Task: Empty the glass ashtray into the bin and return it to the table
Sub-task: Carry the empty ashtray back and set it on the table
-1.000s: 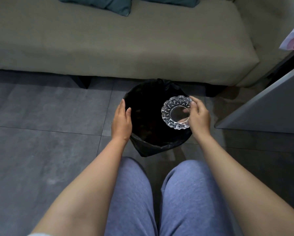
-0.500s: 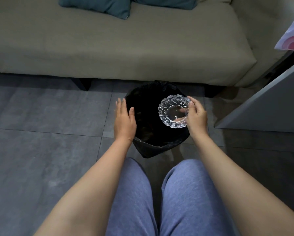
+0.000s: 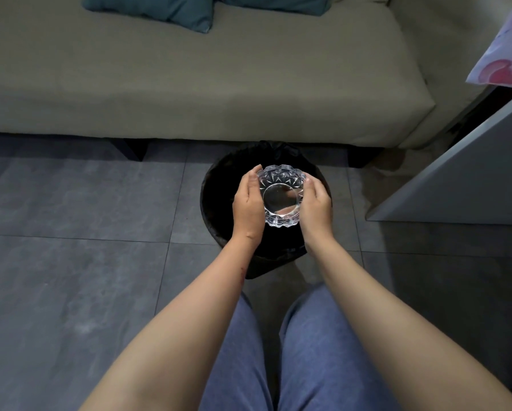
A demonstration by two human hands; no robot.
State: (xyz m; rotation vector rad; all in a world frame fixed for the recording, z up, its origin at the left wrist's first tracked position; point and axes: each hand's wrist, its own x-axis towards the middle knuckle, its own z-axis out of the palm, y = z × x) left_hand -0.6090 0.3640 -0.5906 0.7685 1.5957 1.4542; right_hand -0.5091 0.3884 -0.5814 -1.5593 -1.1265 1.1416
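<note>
Grey floor tiles (image 3: pixel 70 292) filled the room's lower part, and closest of all were the person's knees in blue trousers (image 3: pixel 278 366), set close together. Just past the knees stood the bin (image 3: pixel 216 203), round, lined with a black bag, and sitting on the tiles.

Over the bin's open mouth was the glass ashtray (image 3: pixel 281 195). The left hand (image 3: pixel 248 207) cupped its left side and the right hand (image 3: pixel 315 207) cupped its right side, so both hands were curled around the rim and gripping it between them. It sat tipped, and I could see right through its clear middle. No ash showed in it, so it looked already empty, though the dark bin made that hard to tell.

To do this step well, the person should hold it firmly by the bumpy rim, because glass is slippery and heavy and would break on hard tiles. A small shake over the middle of the bin would drop any last bits inside, not on the floor.

Room to move was open on the left, where the tiles were bare. On the right, a grey panel (image 3: pixel 456 179) with a sharp edge stood near the bin, so the ashtray should go up first, then across. Behind the bin ran the long sofa (image 3: pixel 219 84), with dark teal cushions (image 3: pixel 159 10) at the far back.
</note>
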